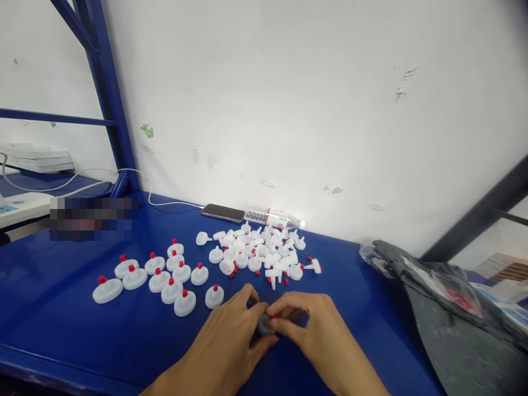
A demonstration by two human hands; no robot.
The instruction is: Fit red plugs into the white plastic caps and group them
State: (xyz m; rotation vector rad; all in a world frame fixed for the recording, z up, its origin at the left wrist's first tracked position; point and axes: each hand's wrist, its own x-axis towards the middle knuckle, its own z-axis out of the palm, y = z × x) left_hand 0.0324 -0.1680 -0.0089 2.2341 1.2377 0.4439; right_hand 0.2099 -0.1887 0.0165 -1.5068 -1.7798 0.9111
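Note:
My left hand [233, 335] is wrapped round a white nozzle cap [264, 324], which looks grey in the shade between my hands. Thumb and fingers of my right hand [309, 330] pinch a small red tip at the top of that cap. To the left, several white caps with red tips [184, 302] stand upright on the blue table [136, 341]. Beyond my hands lies a loose pile of white nozzle caps [268, 250] without tips, with several small red tips [234, 270] scattered among and beside them.
A phone [223, 213] on a white cable and a clear plastic bottle [274, 217] lie along the wall. Grey bags [449, 313] cover the right side of the table. A blue metal frame [111, 93] and a white power strip [25, 206] are at the left.

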